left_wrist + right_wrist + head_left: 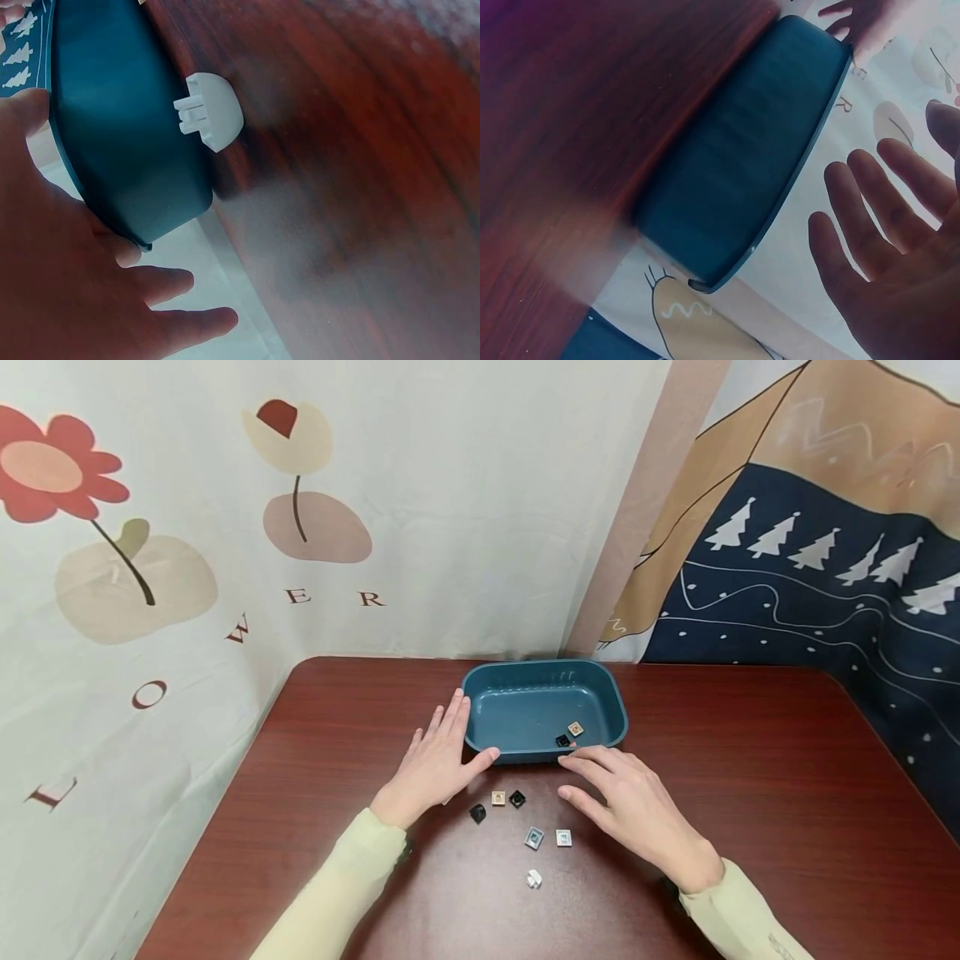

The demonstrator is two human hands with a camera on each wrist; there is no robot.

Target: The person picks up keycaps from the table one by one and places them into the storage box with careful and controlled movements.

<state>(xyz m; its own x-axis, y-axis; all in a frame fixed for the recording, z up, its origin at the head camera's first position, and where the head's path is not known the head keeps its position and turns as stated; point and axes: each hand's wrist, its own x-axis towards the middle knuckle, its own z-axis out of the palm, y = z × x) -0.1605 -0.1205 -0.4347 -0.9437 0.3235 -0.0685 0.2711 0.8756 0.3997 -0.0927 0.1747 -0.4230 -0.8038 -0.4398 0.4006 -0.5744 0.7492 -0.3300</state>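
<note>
A dark teal plastic basin point(543, 756) stands at the back of the table. My left hand point(438, 766) rests along its left rim with straight, spread fingers, the thumb over the front corner. Beside the front right corner, my right hand point(633, 806) hovers with loosely bent fingers and holds nothing; its spread fingers show in the right wrist view. Inside the basin lie a beige keycap point(575, 728) and a black keycap point(562, 740), with a reddish piece partly hidden by the front rim. A white keycap point(217, 112) shows its stem in the left wrist view.
In front of the basin lie a beige keycap point(498, 798), two black keycaps point(477, 813), a grey keycap point(533, 837), a white keycap point(563, 837) and a small white piece point(534, 879). Printed curtains point(480, 510) hang behind the reddish-brown table point(750, 760).
</note>
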